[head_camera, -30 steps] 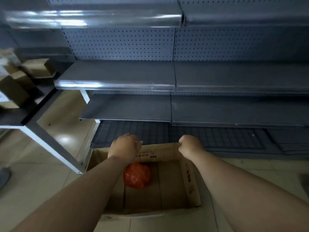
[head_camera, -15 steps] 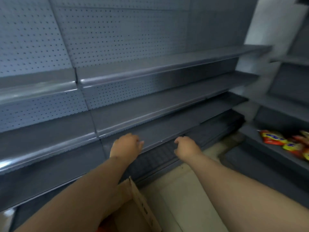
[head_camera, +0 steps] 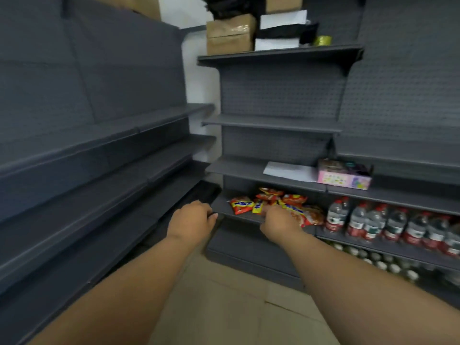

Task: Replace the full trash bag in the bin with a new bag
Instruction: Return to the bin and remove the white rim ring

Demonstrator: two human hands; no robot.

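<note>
1. Dark grey shelves [head_camera: 99, 170] run along the left wall. A second shelf unit [head_camera: 273, 125] faces the camera across the corner.
2. On a low shelf of that unit lie red and yellow snack packets [head_camera: 249, 204]. Water bottles [head_camera: 388, 225] stand in a row to their right, and small bottle tops [head_camera: 373, 260] show on the shelf below.
3. 1 shelf higher, a white sheet [head_camera: 288, 171] lies flat, just beside a pink box [head_camera: 344, 174].
4. On the top shelf sit brown cartons [head_camera: 230, 34] and stacked white boxes [head_camera: 281, 21], with a yellowish roll [head_camera: 322, 41] to their right.
5. 2 bare forearms reach forward over the beige floor [head_camera: 224, 307]. The left grip [head_camera: 191, 220] hangs before the near end of the left shelves. The right grip [head_camera: 278, 221] is in front of the snack packets and hides some of them.
6. Both grips show their backs, with the fingers curled down and away from the camera. I cannot tell whether either one is clenched on anything. A small dark shape at the left fingertips is too blurred to name.
7. The bin and bag lie outside the view, so their look, direction and long axis cannot be told.
</note>
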